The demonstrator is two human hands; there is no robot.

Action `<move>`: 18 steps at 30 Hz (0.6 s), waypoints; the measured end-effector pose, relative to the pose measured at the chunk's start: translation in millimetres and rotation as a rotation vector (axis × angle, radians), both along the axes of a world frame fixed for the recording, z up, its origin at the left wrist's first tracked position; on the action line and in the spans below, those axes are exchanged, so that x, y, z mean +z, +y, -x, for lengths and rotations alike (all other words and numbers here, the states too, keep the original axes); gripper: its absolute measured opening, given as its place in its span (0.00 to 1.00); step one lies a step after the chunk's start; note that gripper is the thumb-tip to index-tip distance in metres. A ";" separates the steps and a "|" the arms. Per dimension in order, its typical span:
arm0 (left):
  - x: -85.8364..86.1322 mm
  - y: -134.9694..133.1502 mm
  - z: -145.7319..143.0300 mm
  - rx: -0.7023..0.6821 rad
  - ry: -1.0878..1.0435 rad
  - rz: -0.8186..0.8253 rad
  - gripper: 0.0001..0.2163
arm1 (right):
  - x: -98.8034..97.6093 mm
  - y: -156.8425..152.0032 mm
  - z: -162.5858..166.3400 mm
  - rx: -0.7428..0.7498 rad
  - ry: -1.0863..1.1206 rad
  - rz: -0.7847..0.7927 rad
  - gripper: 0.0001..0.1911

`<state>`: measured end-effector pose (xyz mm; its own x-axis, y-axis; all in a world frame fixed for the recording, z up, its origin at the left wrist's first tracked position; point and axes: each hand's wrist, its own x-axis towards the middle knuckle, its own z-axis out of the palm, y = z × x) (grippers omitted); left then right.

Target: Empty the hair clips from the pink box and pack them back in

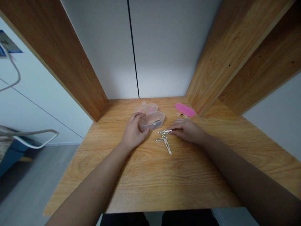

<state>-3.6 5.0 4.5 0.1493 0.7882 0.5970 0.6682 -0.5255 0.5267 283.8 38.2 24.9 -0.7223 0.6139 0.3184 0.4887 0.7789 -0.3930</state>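
A small translucent plastic box (151,126) stands on the wooden table with its hinged lid (148,108) folded open behind it. My left hand (135,130) grips the box at its left end, thumb along the near side and fingers at the back rim. Inside the box lies a thin dark item, too small to name. Several silver metal tools (167,146) lie in front of the box, some crossing each other. My right hand (185,128) has its fingers pinched on the right end of one slim silver tool (164,131); its fingertips are partly hidden.
A pink oval piece (185,110) lies at the back right. Near it is a small item with a dark ring (182,115). Wooden uprights (211,59) and a pale panel (162,56) bound the tabletop (174,182). A white cable (35,138) hangs at the left.
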 end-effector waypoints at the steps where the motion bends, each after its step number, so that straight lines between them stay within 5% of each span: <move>1: 0.0 0.0 0.0 0.001 0.000 0.002 0.26 | -0.3 -0.2 0.5 0.001 0.004 -0.003 0.09; 18: 0.4 0.2 0.1 -0.006 -0.013 0.011 0.26 | 7.7 -7.0 5.5 -0.081 0.199 -0.184 0.10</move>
<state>-3.7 5.2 4.9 0.1463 0.7939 0.5902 0.6580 -0.5236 0.5413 278.3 31.2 32.6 -0.5851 0.5859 0.5608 0.4800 0.8075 -0.3428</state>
